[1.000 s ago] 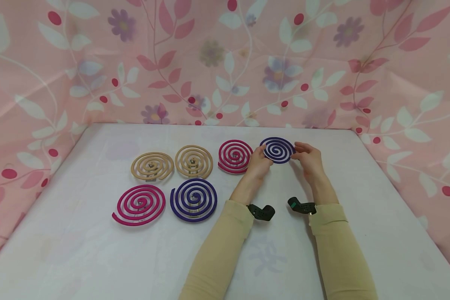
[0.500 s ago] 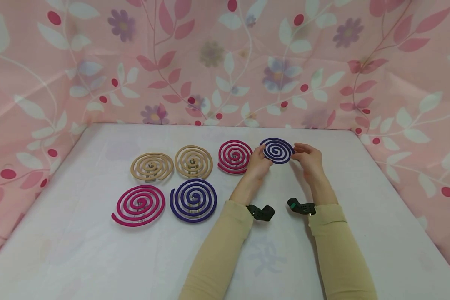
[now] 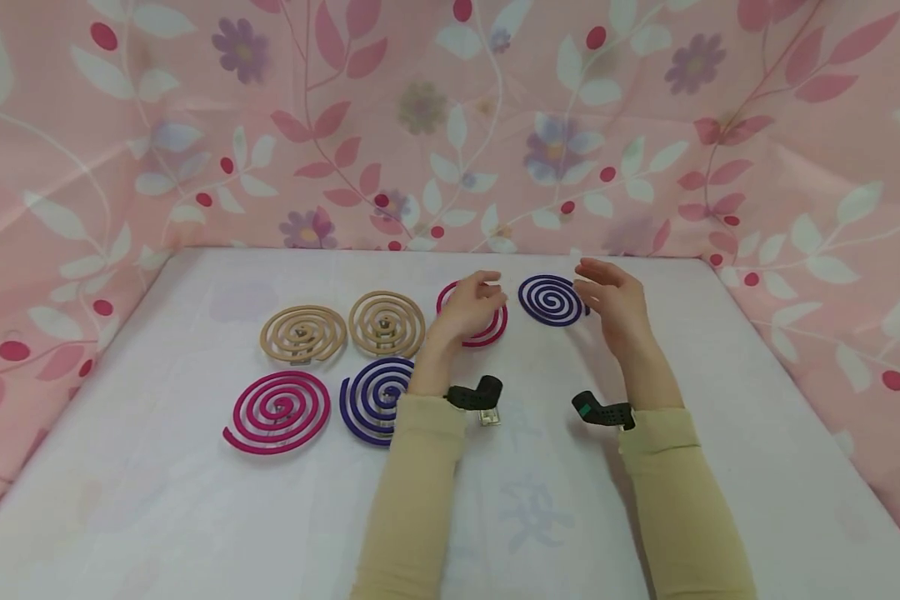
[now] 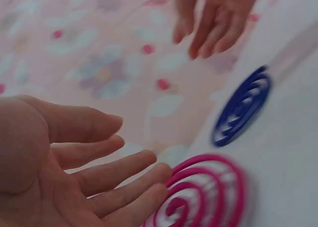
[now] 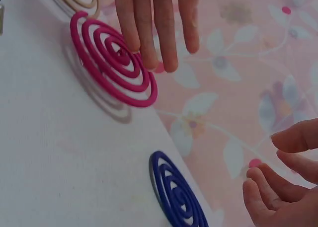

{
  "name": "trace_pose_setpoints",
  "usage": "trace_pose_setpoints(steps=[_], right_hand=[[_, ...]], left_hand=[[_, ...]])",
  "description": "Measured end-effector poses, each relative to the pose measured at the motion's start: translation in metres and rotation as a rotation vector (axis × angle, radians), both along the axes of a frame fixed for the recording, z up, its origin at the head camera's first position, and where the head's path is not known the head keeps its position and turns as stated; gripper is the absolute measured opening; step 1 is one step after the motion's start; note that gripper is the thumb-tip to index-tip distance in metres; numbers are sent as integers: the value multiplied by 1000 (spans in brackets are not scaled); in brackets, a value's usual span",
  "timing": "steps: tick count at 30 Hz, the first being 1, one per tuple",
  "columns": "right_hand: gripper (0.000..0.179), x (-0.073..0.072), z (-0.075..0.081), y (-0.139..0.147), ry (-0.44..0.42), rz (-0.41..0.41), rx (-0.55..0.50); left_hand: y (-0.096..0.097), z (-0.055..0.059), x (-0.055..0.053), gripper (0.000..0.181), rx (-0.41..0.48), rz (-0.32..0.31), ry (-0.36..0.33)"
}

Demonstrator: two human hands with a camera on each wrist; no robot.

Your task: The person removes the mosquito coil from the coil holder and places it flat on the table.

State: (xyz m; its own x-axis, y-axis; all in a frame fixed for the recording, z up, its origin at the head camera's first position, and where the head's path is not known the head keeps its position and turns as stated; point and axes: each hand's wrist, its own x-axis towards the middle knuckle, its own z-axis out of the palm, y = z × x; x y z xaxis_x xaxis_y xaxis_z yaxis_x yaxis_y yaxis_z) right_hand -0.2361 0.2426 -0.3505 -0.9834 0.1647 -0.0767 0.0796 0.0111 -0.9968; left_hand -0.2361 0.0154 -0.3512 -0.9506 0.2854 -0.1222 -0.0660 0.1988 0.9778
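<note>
A dark blue mosquito coil [image 3: 551,300] lies at the back right of the table, apart from both hands. Just to its right my right hand [image 3: 613,302] hovers with fingers loosely bent and nothing in them. My left hand [image 3: 468,317] hangs over a pink mosquito coil [image 3: 487,335], hiding much of it in the head view. The left wrist view shows its fingers [image 4: 119,172] spread and relaxed, with no coil held. In the right wrist view that pink coil [image 5: 112,63] sits raised above the cloth.
Two tan coils [image 3: 303,333] stand further left, with another pink coil [image 3: 279,412] and a second blue coil [image 3: 367,408] in front. Small metal stands show under several of them. A loose metal stand [image 3: 490,416] lies near my left wrist. Floral cloth [image 3: 420,167] rises behind the table.
Both hands have let go of the back-right blue coil. My left hand has swung left over the pink coil; my right hand has lifted slightly. The small metal stand near my left wrist is now uncovered.
</note>
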Motion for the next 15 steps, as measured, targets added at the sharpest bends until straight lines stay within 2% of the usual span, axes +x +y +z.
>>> trace_pose_setpoints(steps=[3,5,10,13,15], right_hand=[[36,6,11,-11,39,54,-118],[33,7,14,-19,49,80,-182],[30,7,14,-38,26,81,-251],[30,7,10,-49,18,58,-257],[31,7,7,-55,14,43,-244]], left_hand=[[-26,10,2,44,89,67,33],[-39,13,2,43,151,115,44],[-57,8,0,41,240,279,48],[-62,1,-4,40,307,388,23],[-63,-2,-6,40,335,430,15]])
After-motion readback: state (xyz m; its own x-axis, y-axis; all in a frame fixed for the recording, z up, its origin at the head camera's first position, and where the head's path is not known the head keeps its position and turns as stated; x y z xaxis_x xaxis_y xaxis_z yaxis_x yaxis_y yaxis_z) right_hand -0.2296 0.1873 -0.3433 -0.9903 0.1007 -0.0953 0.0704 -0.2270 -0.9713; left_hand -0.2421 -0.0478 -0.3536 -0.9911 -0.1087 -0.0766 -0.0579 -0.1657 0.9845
